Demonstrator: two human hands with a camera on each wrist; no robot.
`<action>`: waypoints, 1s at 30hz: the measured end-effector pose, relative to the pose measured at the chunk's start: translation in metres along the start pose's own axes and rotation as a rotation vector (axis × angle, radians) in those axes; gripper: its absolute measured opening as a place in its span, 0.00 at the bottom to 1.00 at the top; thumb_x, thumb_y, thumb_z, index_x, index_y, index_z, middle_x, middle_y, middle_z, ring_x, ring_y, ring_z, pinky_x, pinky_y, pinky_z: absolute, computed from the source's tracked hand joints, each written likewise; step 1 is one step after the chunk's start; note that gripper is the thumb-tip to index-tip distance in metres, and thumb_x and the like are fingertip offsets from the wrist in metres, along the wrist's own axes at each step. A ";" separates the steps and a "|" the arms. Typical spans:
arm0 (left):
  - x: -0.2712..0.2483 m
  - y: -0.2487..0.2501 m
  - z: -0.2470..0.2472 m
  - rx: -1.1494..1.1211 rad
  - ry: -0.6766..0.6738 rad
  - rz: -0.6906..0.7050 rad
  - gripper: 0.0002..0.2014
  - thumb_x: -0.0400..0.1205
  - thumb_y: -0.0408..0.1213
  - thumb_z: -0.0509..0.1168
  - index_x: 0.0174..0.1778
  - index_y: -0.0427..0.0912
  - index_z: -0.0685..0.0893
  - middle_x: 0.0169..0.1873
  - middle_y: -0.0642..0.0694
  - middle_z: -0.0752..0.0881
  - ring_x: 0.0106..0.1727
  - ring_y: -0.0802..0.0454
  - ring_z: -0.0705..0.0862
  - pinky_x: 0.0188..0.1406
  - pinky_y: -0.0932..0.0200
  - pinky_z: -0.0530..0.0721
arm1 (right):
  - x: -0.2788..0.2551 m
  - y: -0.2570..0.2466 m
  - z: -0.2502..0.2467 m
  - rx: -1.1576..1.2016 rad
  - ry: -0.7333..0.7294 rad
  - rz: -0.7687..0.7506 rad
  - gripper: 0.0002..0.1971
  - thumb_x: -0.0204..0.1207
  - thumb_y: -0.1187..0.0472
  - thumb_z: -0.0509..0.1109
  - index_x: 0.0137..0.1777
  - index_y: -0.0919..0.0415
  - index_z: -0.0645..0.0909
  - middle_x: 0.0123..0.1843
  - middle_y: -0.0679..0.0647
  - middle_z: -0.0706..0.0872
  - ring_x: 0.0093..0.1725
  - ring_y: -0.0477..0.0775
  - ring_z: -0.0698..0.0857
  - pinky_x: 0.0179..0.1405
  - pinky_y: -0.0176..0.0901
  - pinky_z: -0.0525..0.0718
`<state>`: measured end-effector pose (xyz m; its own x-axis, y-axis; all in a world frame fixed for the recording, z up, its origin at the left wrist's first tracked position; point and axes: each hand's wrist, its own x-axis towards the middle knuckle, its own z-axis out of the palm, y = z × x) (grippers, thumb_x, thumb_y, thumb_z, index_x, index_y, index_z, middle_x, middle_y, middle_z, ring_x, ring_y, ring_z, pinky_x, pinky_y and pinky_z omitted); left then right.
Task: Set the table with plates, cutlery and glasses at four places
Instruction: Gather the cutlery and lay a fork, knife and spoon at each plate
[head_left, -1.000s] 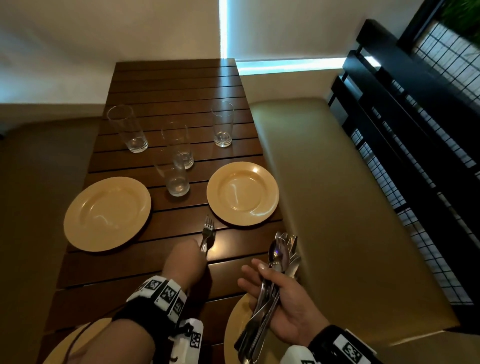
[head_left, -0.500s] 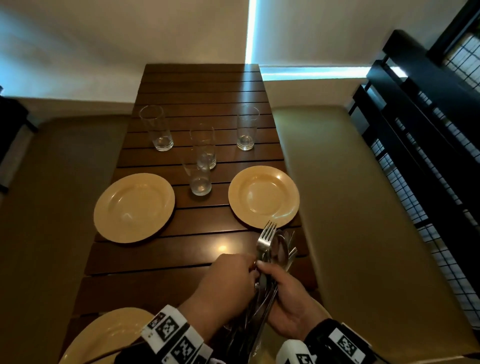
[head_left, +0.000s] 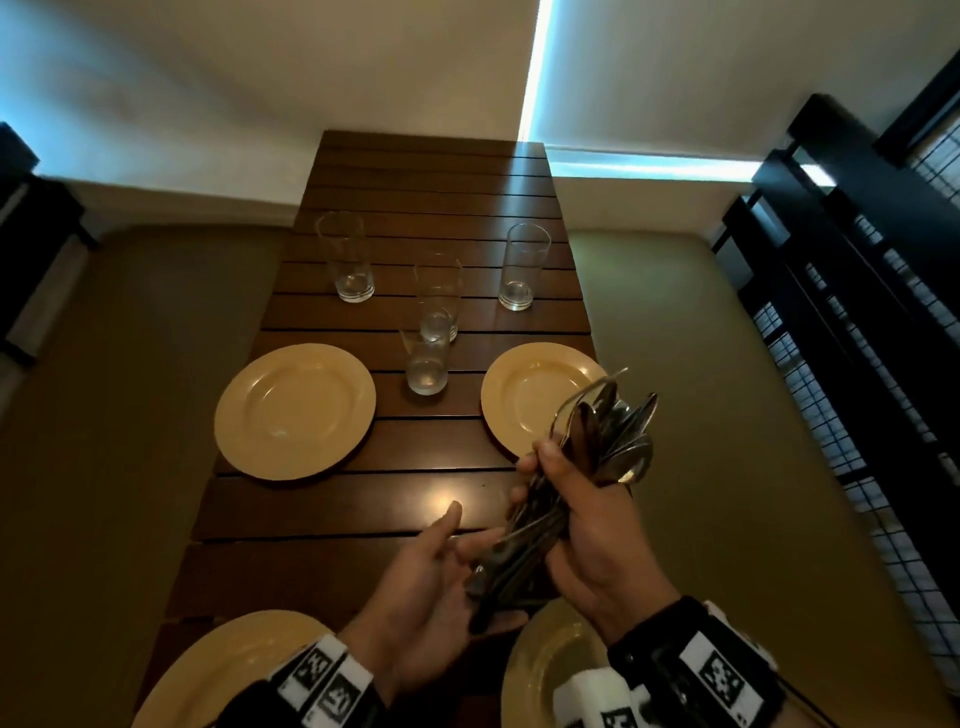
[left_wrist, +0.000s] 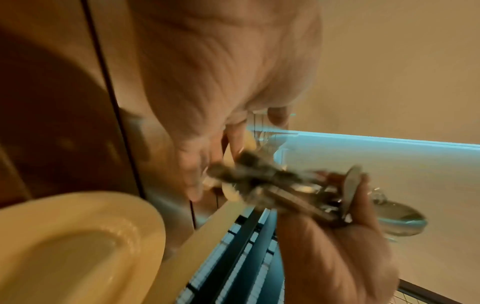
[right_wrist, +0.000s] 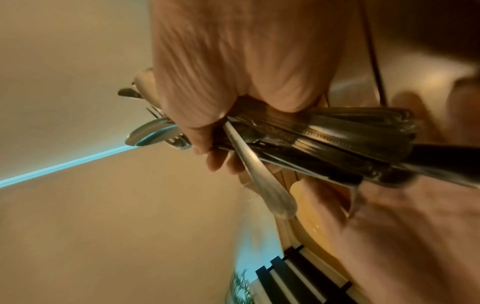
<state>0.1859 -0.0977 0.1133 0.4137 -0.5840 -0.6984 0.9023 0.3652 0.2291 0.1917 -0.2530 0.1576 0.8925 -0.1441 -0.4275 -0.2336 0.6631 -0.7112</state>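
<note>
We look down on the slatted wooden bench (head_left: 415, 499), the largest thing before us, running away toward twelve o'clock. Four yellow plates sit on it: one at ten o'clock (head_left: 294, 410), one at one o'clock (head_left: 524, 400), and two at the near edge, at seven o'clock (head_left: 218, 670) and five o'clock (head_left: 550, 660), each partly hidden by our wrists. Four clear glasses stand upright beyond the far plates: one at eleven o'clock (head_left: 347, 262), one at one o'clock (head_left: 523, 266), and two in the middle, the nearer (head_left: 427, 358) overlapping the farther (head_left: 439, 283) in our view. Our right hand (head_left: 582, 514) is curled tight round a bundle of cutlery (head_left: 608, 431), spoon bowls and fork tines fanning up over the rim of the one o'clock plate, handles pointing down toward six o'clock. Our left hand (head_left: 431, 587) lies palm up with fingers spread and relaxed, thumb raised, cupped under the handle ends; the handles appear to touch its fingers, though motion blur in the wrist views keeps us from saying how firmly.
</note>
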 end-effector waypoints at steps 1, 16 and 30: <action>-0.001 -0.002 0.005 -0.083 -0.077 -0.027 0.33 0.86 0.58 0.57 0.68 0.32 0.87 0.70 0.25 0.83 0.75 0.27 0.80 0.81 0.26 0.67 | -0.001 -0.002 0.009 -0.004 -0.002 -0.036 0.05 0.76 0.61 0.73 0.41 0.59 0.89 0.38 0.57 0.88 0.34 0.55 0.84 0.41 0.54 0.84; 0.002 0.012 0.017 -0.404 -0.061 0.336 0.28 0.85 0.52 0.63 0.74 0.35 0.82 0.72 0.27 0.82 0.75 0.28 0.80 0.83 0.33 0.68 | 0.000 -0.009 0.044 -0.204 -0.034 -0.232 0.07 0.71 0.57 0.74 0.42 0.58 0.91 0.39 0.55 0.93 0.39 0.52 0.91 0.37 0.44 0.91; -0.005 0.026 0.020 -0.032 0.113 0.298 0.15 0.88 0.36 0.61 0.61 0.33 0.89 0.59 0.30 0.91 0.55 0.39 0.89 0.48 0.49 0.85 | 0.024 0.023 0.039 -0.120 0.034 -0.043 0.01 0.80 0.64 0.70 0.49 0.60 0.83 0.31 0.57 0.81 0.31 0.56 0.81 0.41 0.57 0.84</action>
<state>0.2100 -0.0996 0.1359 0.6418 -0.3643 -0.6749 0.7382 0.5321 0.4148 0.2228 -0.2125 0.1535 0.8895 -0.1970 -0.4123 -0.2415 0.5634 -0.7901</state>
